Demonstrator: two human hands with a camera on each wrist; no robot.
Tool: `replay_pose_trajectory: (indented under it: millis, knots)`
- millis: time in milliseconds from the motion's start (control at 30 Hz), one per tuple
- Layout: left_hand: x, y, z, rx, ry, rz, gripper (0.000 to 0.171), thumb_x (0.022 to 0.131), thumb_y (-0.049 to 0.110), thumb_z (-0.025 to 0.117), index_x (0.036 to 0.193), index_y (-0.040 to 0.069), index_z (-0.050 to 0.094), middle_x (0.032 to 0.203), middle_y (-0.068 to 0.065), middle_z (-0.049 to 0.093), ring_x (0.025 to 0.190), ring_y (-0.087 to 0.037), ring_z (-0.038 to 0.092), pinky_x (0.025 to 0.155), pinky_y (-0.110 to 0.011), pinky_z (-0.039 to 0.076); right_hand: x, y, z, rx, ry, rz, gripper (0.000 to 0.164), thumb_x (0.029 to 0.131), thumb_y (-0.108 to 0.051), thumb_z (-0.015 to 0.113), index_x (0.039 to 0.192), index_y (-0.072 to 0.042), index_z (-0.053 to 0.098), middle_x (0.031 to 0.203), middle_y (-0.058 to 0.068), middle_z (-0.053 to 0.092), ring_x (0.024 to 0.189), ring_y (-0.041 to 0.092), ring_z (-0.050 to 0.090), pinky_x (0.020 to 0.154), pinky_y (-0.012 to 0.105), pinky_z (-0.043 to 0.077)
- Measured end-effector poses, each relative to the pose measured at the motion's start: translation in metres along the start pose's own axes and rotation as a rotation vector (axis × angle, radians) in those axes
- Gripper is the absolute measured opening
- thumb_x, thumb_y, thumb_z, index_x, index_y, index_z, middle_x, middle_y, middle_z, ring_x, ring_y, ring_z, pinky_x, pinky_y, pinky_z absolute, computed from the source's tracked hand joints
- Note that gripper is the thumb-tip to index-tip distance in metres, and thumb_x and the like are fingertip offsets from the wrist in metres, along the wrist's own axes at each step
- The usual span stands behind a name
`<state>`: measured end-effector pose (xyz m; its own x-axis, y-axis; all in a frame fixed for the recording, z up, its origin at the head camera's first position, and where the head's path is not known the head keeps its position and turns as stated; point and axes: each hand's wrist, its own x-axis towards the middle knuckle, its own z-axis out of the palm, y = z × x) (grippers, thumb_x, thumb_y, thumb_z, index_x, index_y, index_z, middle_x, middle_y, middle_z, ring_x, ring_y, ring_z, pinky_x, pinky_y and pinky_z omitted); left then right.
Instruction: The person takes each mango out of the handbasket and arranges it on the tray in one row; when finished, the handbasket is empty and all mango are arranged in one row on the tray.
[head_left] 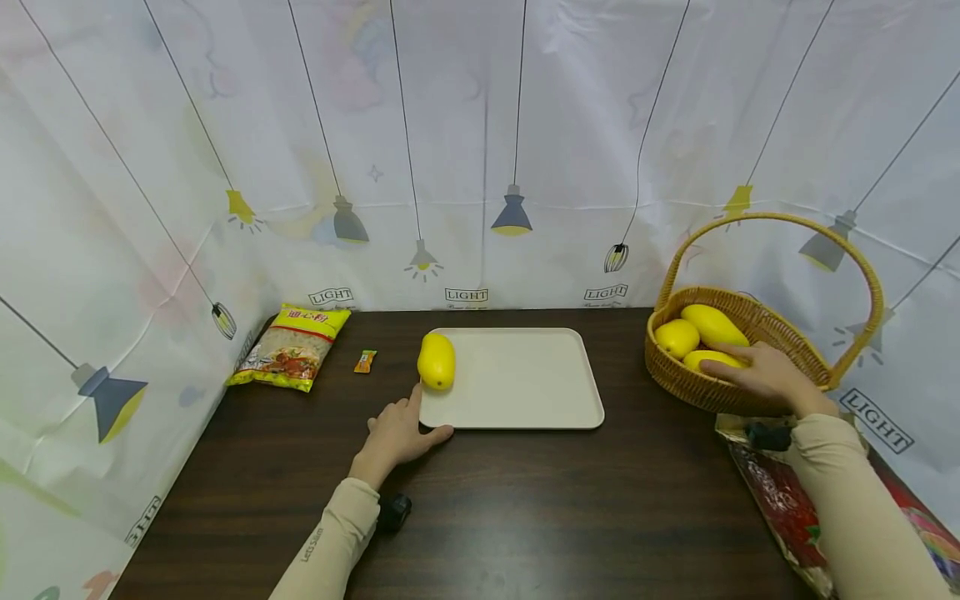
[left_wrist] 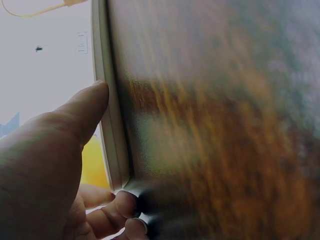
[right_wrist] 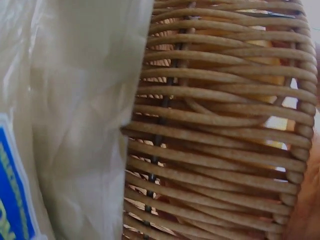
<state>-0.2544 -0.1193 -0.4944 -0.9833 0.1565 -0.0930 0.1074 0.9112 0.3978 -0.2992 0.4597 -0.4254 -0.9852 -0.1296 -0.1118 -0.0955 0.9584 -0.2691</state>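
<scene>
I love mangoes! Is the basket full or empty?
Neither: the woven wicker basket holds three yellow mangoes, with room left. The right hand rests on one.

bare table (head_left: 525, 500) between tray (head_left: 525, 400), basket (head_left: 757, 317)

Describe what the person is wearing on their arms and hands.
Both arms are in snug beige long sleeves reaching the wrists; the left sleeve carries small dark lettering along the forearm, the right sleeve looks plain. A small black device sits at each wrist. The left hand and right hand are bare, without gloves.
</scene>
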Motion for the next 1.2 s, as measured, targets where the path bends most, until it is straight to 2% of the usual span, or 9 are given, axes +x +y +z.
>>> replay_pose_trajectory:
  millis: [33, 67, 167, 233, 367, 400, 500, 933, 1200]
  knots:
    - [0.000, 0.000, 0.000, -0.001, 0.000, 0.000, 0.103, 0.087, 0.068, 0.063, 0.161, 0.010, 0.021, 0.141, -0.022, 0.058, 0.126, -0.042, 0.057, 0.098, -0.073, 0.039, 0.000, 0.001, 0.000, 0.004, 0.006, 0.000, 0.080, 0.098, -0.061, 0.050, 0.152, -0.002, 0.041, 0.062, 0.005, 0.038, 0.057, 0.019, 0.037, 0.067, 0.036, 0.038]
    - [0.000, 0.000, 0.000, -0.001, 0.000, -0.001, 0.103, 0.087, 0.068, 0.063, 0.161, 0.010, 0.021, 0.141, -0.022, 0.058, 0.126, -0.042, 0.057, 0.098, -0.073, 0.040, 0.000, 0.002, -0.001, 0.003, 0.014, -0.004, 0.080, 0.098, -0.060, 0.049, 0.152, -0.001, 0.041, 0.064, 0.005, 0.040, 0.060, 0.018, 0.036, 0.066, 0.034, 0.036]
    - [0.001, -0.001, 0.001, -0.002, 0.000, -0.002, 0.103, 0.087, 0.068, 0.063, 0.161, 0.011, 0.021, 0.141, -0.022, 0.058, 0.127, -0.042, 0.057, 0.098, -0.073, 0.039, -0.001, 0.003, -0.003, 0.014, 0.043, -0.008, 0.079, 0.099, -0.060, 0.049, 0.151, -0.001, 0.041, 0.069, 0.007, 0.038, 0.064, 0.019, 0.035, 0.065, 0.032, 0.031]
    - [0.001, -0.001, 0.001, -0.002, 0.001, -0.002, 0.103, 0.087, 0.068, 0.063, 0.161, 0.011, 0.021, 0.141, -0.022, 0.058, 0.127, -0.042, 0.057, 0.098, -0.073, 0.039, -0.002, 0.003, -0.003, 0.026, 0.056, 0.000, 0.081, 0.098, -0.061, 0.049, 0.152, -0.001, 0.041, 0.079, 0.015, 0.046, 0.071, 0.025, 0.040, 0.066, 0.035, 0.033]
    - [0.001, -0.001, 0.001, -0.001, 0.001, -0.001, 0.103, 0.087, 0.068, 0.063, 0.161, 0.011, 0.021, 0.141, -0.021, 0.058, 0.126, -0.041, 0.057, 0.098, -0.071, 0.040, -0.003, 0.004, -0.003, 0.044, 0.077, 0.002, 0.081, 0.098, -0.061, 0.050, 0.152, -0.001, 0.040, 0.118, 0.037, 0.053, 0.100, 0.046, 0.052, 0.079, 0.055, 0.043]
    - [0.001, -0.001, 0.000, -0.001, 0.003, 0.000, 0.102, 0.087, 0.067, 0.063, 0.161, 0.011, 0.021, 0.141, -0.021, 0.058, 0.126, -0.041, 0.057, 0.097, -0.071, 0.040, -0.003, 0.004, -0.003, 0.048, 0.079, 0.004, 0.082, 0.098, -0.061, 0.050, 0.153, -0.002, 0.039, 0.132, 0.040, 0.047, 0.111, 0.051, 0.049, 0.086, 0.062, 0.042]
    - [0.000, 0.001, -0.002, -0.002, 0.004, 0.001, 0.102, 0.087, 0.067, 0.064, 0.161, 0.010, 0.022, 0.141, -0.021, 0.058, 0.126, -0.041, 0.057, 0.097, -0.071, 0.040, -0.003, 0.003, -0.003, 0.065, 0.091, 0.011, 0.082, 0.098, -0.061, 0.050, 0.154, -0.003, 0.037, 0.145, 0.042, 0.039, 0.127, 0.061, 0.040, 0.097, 0.075, 0.033]
    - [-0.002, 0.003, -0.003, 0.000, -0.001, -0.003, 0.102, 0.087, 0.067, 0.064, 0.161, 0.009, 0.022, 0.141, -0.021, 0.058, 0.126, -0.042, 0.057, 0.097, -0.071, 0.041, 0.000, -0.028, -0.016, 0.124, 0.169, -0.024, 0.076, 0.098, -0.057, 0.054, 0.156, -0.011, 0.037, 0.153, 0.037, 0.036, 0.135, 0.058, 0.035, 0.103, 0.072, 0.029]
    - [-0.001, 0.002, -0.003, 0.006, -0.005, -0.007, 0.102, 0.087, 0.066, 0.064, 0.160, 0.008, 0.023, 0.142, -0.022, 0.057, 0.126, -0.042, 0.057, 0.097, -0.072, 0.040, 0.004, -0.053, -0.018, 0.155, 0.229, -0.086, 0.070, 0.097, -0.053, 0.058, 0.152, -0.013, 0.045, 0.152, 0.029, 0.045, 0.134, 0.052, 0.042, 0.099, 0.067, 0.036]
